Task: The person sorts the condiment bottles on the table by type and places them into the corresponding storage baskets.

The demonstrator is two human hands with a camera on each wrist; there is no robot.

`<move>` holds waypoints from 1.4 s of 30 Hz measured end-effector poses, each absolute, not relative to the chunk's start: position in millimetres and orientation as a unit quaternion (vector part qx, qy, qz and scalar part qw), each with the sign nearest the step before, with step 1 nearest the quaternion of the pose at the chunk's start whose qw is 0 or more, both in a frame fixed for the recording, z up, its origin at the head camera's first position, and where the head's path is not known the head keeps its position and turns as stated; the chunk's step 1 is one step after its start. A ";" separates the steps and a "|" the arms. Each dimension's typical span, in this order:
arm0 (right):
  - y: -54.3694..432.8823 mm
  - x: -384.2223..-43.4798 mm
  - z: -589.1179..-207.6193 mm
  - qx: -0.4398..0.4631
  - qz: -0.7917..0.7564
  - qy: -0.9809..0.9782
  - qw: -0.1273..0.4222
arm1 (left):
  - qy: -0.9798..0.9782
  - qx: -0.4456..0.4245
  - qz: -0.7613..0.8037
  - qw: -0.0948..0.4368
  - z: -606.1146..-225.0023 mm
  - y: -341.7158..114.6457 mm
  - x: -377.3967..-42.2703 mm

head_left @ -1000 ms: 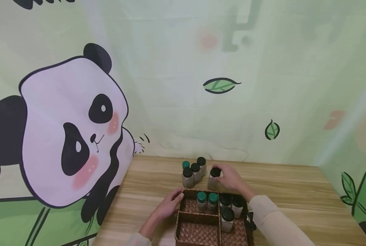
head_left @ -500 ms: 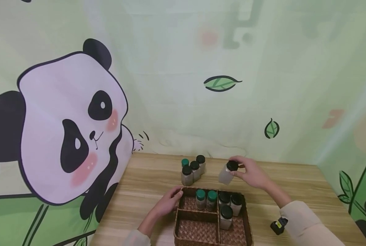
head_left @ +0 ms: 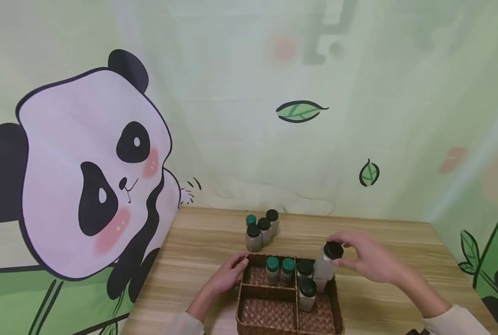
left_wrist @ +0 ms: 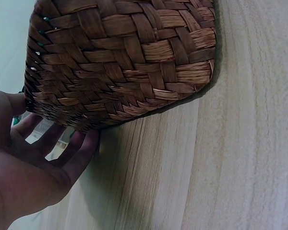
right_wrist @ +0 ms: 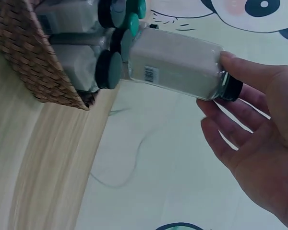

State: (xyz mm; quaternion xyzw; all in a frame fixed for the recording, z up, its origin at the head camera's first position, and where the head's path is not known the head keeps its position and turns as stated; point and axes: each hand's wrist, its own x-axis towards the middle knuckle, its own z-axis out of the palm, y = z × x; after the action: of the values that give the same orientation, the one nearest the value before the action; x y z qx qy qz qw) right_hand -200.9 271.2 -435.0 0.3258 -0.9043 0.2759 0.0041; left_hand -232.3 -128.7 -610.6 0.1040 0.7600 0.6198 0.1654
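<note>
My right hand (head_left: 370,258) pinches a clear spice jar (head_left: 324,266) by its black lid, thumb on one side and fingers on the other. The jar, filled with pale powder, tilts above the back right of a brown woven basket (head_left: 267,316). In the right wrist view a barcode label shows on the held jar (right_wrist: 175,62). My left hand (head_left: 228,274) grips the basket's back left corner, thumb at the rim and fingers against the outer wall (left_wrist: 115,62). Black-lidded jars (head_left: 307,298) stand in the right compartment, two green-lidded jars (head_left: 272,274) in the back left one.
Behind the basket, several more jars (head_left: 253,241) stand close together on the wooden table (head_left: 207,232), one with a green lid. A panda-printed cloth (head_left: 232,139) hangs along the table's back edge. The basket's dividers (head_left: 270,292) stand between compartments.
My right hand has lifted the jar off the table, carried it rightward, then brought it toward the basket's back right. The left hand stays at the basket corner.
</note>
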 end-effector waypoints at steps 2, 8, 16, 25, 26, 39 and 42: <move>273.9 -193.4 -438.7 0.331 0.267 -0.905 0.002 | 0.763 0.106 0.616 0.166 -609.5 -129.1 -232.9; 276.4 -182.9 -467.4 0.341 0.260 -0.903 -0.006 | 0.764 0.109 0.615 0.162 -610.3 -130.0 -234.9; 271.2 -180.1 -509.0 0.342 0.278 -0.897 0.004 | 0.761 0.107 0.616 0.173 -608.2 -128.2 -233.9; 263.9 -179.0 -520.2 0.340 0.263 -0.902 0.035 | 0.754 0.101 0.628 0.163 -606.6 -126.9 -234.1; 263.4 -178.0 -520.8 0.337 0.263 -0.903 0.037 | 0.754 0.102 0.628 0.162 -606.9 -127.1 -234.3; 261.3 -170.6 -522.4 0.314 0.270 -0.910 0.008 | 0.757 0.103 0.625 0.164 -607.5 -128.5 -232.5; 261.9 -171.1 -523.3 0.319 0.275 -0.907 0.002 | 0.754 0.103 0.627 0.166 -608.1 -127.8 -231.7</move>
State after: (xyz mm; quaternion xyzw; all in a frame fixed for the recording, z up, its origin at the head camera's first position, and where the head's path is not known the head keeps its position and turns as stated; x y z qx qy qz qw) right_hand -171.1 261.9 -523.3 0.3186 -0.9070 0.2755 0.0019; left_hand -231.7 -127.8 -608.1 0.1030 0.7541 0.6270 0.1660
